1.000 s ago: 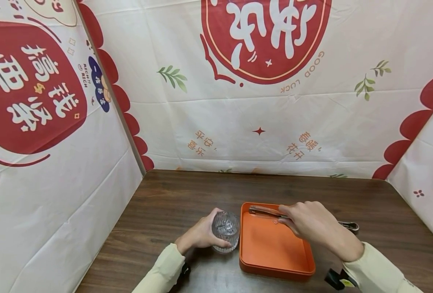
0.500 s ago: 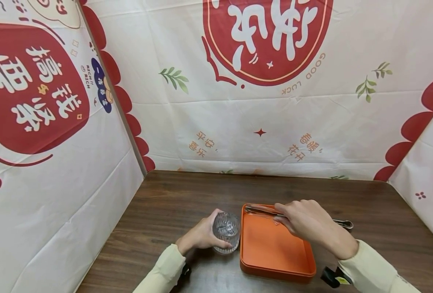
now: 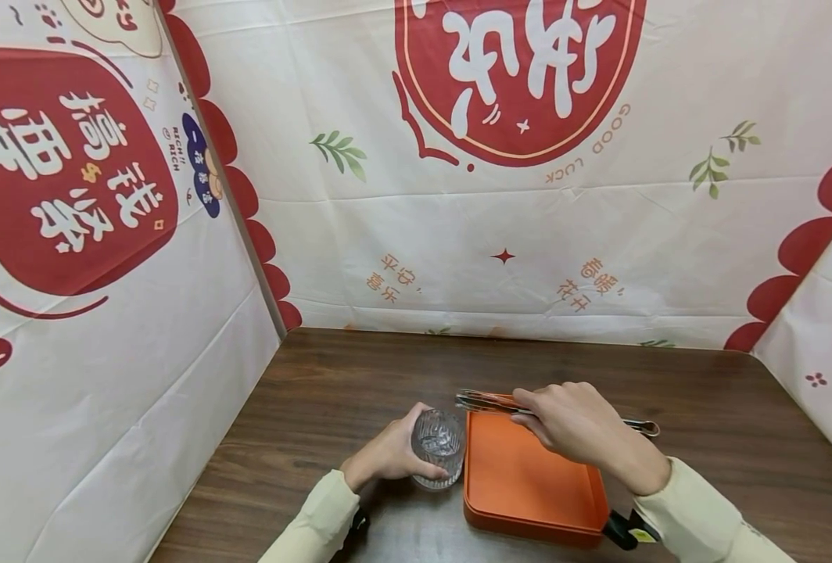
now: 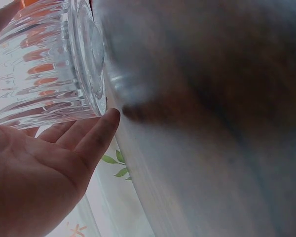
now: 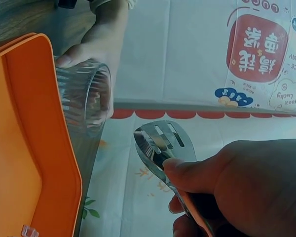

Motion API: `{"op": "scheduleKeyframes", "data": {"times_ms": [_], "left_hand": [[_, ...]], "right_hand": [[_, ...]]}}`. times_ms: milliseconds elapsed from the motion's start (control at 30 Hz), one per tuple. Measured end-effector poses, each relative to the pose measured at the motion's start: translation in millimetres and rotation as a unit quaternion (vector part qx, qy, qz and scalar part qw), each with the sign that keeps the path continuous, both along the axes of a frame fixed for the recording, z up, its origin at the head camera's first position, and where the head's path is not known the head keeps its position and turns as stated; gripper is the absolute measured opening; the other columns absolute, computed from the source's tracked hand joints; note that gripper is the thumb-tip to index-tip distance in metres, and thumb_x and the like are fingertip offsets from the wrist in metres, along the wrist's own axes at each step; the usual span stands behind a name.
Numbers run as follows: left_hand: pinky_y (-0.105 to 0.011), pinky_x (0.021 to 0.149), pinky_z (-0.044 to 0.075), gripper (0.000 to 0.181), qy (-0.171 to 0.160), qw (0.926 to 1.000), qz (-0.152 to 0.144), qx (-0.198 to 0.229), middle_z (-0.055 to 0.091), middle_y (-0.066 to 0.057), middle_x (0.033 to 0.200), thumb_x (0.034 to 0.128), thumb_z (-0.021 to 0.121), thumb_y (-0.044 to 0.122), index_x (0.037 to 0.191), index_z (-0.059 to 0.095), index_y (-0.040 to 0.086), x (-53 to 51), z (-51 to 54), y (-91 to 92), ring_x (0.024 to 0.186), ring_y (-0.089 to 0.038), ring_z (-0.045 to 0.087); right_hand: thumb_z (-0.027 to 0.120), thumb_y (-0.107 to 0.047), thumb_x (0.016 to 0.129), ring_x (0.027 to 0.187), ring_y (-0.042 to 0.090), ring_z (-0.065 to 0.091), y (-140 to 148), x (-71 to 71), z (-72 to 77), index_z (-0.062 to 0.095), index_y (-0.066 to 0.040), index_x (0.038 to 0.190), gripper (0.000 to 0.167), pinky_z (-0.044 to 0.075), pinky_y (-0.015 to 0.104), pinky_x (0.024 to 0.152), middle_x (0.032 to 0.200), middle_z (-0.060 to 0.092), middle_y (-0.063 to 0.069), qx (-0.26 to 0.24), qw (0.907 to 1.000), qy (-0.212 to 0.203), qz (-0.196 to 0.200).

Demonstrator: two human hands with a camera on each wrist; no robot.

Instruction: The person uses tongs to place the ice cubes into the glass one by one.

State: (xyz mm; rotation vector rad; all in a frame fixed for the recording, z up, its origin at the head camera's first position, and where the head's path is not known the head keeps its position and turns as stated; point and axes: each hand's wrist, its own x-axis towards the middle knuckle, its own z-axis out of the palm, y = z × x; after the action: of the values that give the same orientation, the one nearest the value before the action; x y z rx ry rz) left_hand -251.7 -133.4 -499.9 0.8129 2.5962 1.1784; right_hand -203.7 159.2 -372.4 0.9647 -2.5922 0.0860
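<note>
My left hand [image 3: 388,452] holds a clear ribbed drinking glass [image 3: 439,450] at the left side of a square orange tray [image 3: 532,530]. In the left wrist view the thumb and fingers spread around the glass [image 4: 49,74], near its base. My right hand [image 3: 576,421] grips metal serving tongs [image 3: 486,402] above the tray's far edge. The slotted tong head [image 5: 165,140] points left, past the tray's far left corner and above the glass's level. Whether anything sits between the tong heads, I cannot tell. A small clear piece [image 5: 29,231] lies in the tray.
The dark wooden table [image 3: 360,367] carries the tray and glass. A white printed cloth [image 3: 444,219] hangs behind it, and another cloth panel [image 3: 163,391] stands along the left. A black wrist device [image 3: 622,532] sits near the tray's front right corner.
The right hand has moved left with the tongs, taking their head from above the tray to beyond its far left corner. The left hand and glass have stayed in place by the tray.
</note>
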Motion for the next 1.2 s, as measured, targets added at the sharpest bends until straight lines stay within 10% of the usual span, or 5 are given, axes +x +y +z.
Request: {"op": "scheduleKeyframes", "data": {"times_ms": [1200], "left_hand": [[-0.027,0.082,0.049,0.086,-0.018,0.9998,0.007,-0.002,0.065,0.005,0.103,0.0639,0.093,0.041,0.132,0.043,0.023,-2.0,-1.6,0.6,0.089,-0.006,0.061]], "right_hand": [[0.071,-0.032,0.090,0.043,0.002,0.034,-25.1,-3.4,-11.5,0.056,-0.020,0.083,0.021,0.026,0.022,0.041,0.054,0.038,-0.015,-0.015,0.9990,-0.037,0.020]]}}
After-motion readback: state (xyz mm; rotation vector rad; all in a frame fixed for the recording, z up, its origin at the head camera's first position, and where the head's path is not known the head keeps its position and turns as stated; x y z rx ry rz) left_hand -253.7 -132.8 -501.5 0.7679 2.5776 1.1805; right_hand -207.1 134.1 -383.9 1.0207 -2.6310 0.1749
